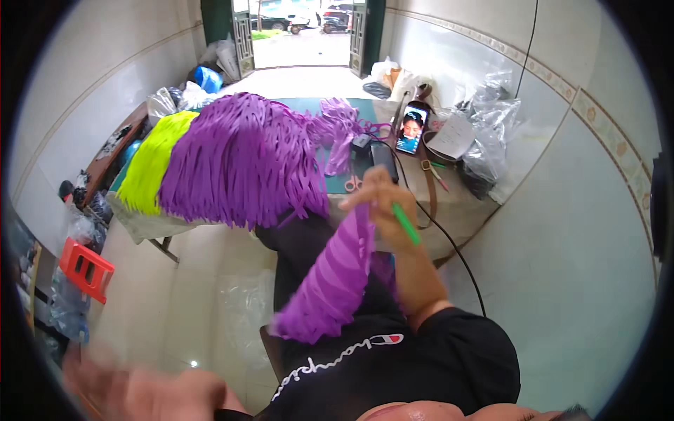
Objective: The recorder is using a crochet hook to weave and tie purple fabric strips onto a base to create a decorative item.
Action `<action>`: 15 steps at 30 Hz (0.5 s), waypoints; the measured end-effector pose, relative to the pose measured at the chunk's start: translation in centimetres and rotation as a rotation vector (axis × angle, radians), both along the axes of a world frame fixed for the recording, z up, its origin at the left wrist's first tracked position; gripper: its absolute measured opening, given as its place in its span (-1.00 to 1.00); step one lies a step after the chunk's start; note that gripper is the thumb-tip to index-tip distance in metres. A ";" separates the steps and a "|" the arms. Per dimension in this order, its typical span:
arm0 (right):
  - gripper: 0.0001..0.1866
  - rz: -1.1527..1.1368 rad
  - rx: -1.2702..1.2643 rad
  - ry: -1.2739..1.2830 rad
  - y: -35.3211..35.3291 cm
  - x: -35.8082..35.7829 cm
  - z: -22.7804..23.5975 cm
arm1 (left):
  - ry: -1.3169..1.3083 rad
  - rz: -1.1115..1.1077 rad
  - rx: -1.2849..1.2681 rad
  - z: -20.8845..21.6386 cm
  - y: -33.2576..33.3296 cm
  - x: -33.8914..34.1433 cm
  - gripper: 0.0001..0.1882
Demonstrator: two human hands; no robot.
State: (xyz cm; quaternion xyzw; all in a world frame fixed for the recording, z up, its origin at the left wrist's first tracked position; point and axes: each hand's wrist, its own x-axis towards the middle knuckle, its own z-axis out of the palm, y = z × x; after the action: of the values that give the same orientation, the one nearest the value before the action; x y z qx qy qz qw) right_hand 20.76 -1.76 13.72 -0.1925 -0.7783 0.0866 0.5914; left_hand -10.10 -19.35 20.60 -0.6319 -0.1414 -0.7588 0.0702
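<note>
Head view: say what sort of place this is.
Probably a small street-front workshop: purple strips and yellow-green strips heaped on a table, pink scissors, and open doors facing parked vehicles.

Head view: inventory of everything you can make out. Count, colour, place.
Strip bundle: 1, purple, hanging from right hand
Stick: 1, green, at right hand
Large strip pile: 1, purple, on table
Smaller strip pile: 1, yellow-green, left of it
Table: 1, green and beige, ahead
Scissors: 1 pair clear, pink-handled, table
Phone: 1, dark, table right
Paper: 1, white, beside phone
Plastic bags: several, mostly clear, right and left walls
Stool: 1, red, floor left
Cable: 1, black, right
Right hand: 1, centre
Left hand: 1, blurred, lower left
</note>
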 end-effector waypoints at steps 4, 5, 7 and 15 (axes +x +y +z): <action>-0.71 0.066 -0.255 0.235 -2.5 -2.0 -3.4 | -0.106 -0.167 -1.200 -13.4 11.6 3.2 -0.30; -0.63 0.202 -0.369 0.334 -3.1 -2.4 -3.0 | -0.002 -0.338 -1.528 -16.8 13.5 5.1 -0.26; -0.63 0.249 -0.317 0.282 -3.4 -2.6 -2.6 | -0.111 -1.115 -1.876 -20.8 14.1 6.8 -0.30; -0.71 0.443 -0.788 0.715 -2.6 -0.7 -7.0 | -0.212 -1.048 -1.578 -18.6 13.1 9.8 -0.71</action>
State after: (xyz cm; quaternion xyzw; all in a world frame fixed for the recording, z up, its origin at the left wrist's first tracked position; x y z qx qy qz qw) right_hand 20.10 -4.32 6.74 -0.1897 -0.4608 0.5514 0.6690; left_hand -0.32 -6.23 2.04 -0.4079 -0.3170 -0.4330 -0.7386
